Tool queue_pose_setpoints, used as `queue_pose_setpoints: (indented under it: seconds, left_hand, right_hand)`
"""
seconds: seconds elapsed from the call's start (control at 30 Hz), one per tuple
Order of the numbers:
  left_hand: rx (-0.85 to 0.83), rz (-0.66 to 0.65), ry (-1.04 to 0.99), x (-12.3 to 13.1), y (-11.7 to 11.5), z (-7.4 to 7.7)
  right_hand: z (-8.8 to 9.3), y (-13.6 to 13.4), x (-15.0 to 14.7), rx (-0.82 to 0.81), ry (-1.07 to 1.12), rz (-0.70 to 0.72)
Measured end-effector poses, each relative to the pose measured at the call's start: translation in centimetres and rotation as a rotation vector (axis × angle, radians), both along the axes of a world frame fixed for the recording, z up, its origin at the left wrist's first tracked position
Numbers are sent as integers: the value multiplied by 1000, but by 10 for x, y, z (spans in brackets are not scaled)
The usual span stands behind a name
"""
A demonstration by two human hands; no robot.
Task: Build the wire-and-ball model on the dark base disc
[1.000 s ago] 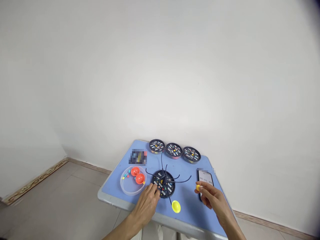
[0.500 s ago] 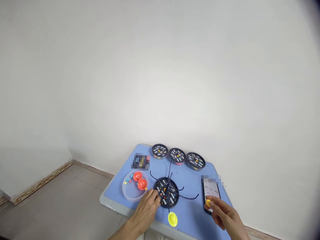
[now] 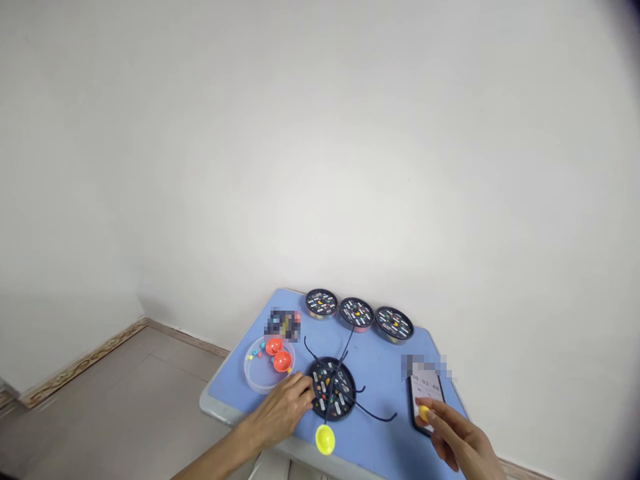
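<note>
My left hand [image 3: 287,408] is closed at the left rim of a black round base [image 3: 340,408] printed with coloured dots and white labels; its fingertips are partly hidden. Thin black curved arms [image 3: 373,415] spread above this base. One arm reaches toward me, with a bright yellow half-ball cup [image 3: 325,440] at its near end. Between the thumb and fingers of my right hand [image 3: 453,433] is a small yellow-orange ball [image 3: 425,413], held over the lower part of a phone [image 3: 425,387] with a running timer.
Left of the base, a clear round tray [image 3: 260,383] holds two orange-red half-ball cups [image 3: 283,361] and several small beads. Three black-topped round containers [image 3: 357,313] line the blue table's [image 3: 380,363] far side by the wall. A blurred card [image 3: 283,325] lies at the left.
The yellow cup and the black arms have swung to the left over the base. My left hand has shifted slightly left; my right hand still holds the ball, slightly further right and lower.
</note>
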State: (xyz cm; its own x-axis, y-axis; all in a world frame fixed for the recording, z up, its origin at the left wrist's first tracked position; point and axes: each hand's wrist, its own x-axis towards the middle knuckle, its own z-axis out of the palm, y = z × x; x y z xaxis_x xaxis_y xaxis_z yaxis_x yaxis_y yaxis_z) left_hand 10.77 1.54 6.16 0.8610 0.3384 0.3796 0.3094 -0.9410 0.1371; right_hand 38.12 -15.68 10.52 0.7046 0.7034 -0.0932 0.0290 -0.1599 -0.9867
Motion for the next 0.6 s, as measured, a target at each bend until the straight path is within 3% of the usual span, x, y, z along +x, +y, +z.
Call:
queue_pose_setpoints:
  seconds: [0.17,0.33,0.47,0.53,0.6]
  left_hand:
    - [90,-15,28,-2,8,-7]
    - [75,82,-48,-24,0,-18]
    - [92,233,-280,-55,-32,-40]
    - [203,218,-492,-60,-60,-58]
    - [292,150,-615,-49,-90,-72]
  right_hand:
    - [-1,-4,0,36,71,46]
    - [-6,-9,3,26,161,144]
    - [-6,-11,0,97,241,152]
    - [-5,-12,-4,117,289,154]
    - [-4,-12,-8,123,336,161]
